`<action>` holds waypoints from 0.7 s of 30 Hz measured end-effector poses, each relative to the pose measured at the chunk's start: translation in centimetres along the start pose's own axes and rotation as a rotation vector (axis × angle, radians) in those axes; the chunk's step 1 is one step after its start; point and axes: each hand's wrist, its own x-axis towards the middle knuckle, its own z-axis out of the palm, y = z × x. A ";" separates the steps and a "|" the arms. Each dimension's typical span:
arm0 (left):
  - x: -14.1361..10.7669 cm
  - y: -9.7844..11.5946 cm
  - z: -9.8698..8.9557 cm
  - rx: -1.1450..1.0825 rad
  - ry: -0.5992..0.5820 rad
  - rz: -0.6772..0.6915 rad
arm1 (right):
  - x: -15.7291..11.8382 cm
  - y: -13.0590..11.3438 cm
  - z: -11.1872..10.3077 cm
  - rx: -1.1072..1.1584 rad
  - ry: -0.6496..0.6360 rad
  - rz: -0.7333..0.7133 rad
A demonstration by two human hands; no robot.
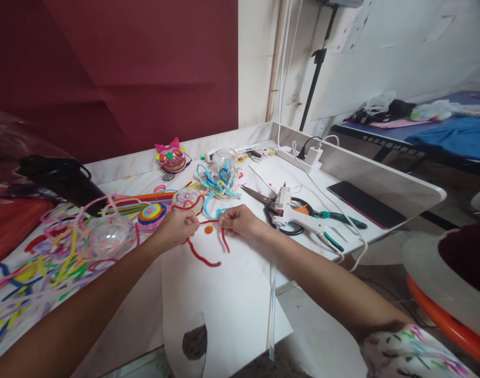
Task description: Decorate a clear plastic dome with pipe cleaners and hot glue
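Note:
A red pipe cleaner runs between my two hands above a white sheet. My left hand pinches it at one side, and my right hand pinches it at the other. Red fuzzy lengths hang below: a longer curved one under my left hand and a short one under my right. Whether these are one piece, I cannot tell. Just below the stretched part lies a small orange disc. A rainbow-coloured coiled round piece sits left of my left hand.
At right lie a glue gun, scissors, pliers and a phone. Loose pipe cleaners and a clear plastic ball spread over the left. Behind stand a pink cat-like face and a blue tangle.

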 end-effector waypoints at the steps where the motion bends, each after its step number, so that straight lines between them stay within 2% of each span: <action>1: -0.1 -0.1 -0.1 -0.014 -0.005 -0.006 | -0.1 -0.4 -0.1 0.013 -0.025 0.009; 7: -0.4 0.0 -1.0 -0.078 0.007 -0.033 | 0.1 -2.1 -0.6 0.074 -0.154 0.021; 13: -0.2 0.4 -1.5 -0.148 0.038 -0.051 | 0.3 -2.7 -1.3 0.195 -0.250 -0.078; 18: -0.6 1.0 -2.0 -0.456 -0.012 -0.108 | -0.3 -3.4 -2.0 0.321 -0.323 -0.212; 21: -1.4 1.6 -2.1 -0.583 -0.091 -0.115 | -0.8 -4.2 -2.1 0.335 -0.298 -0.306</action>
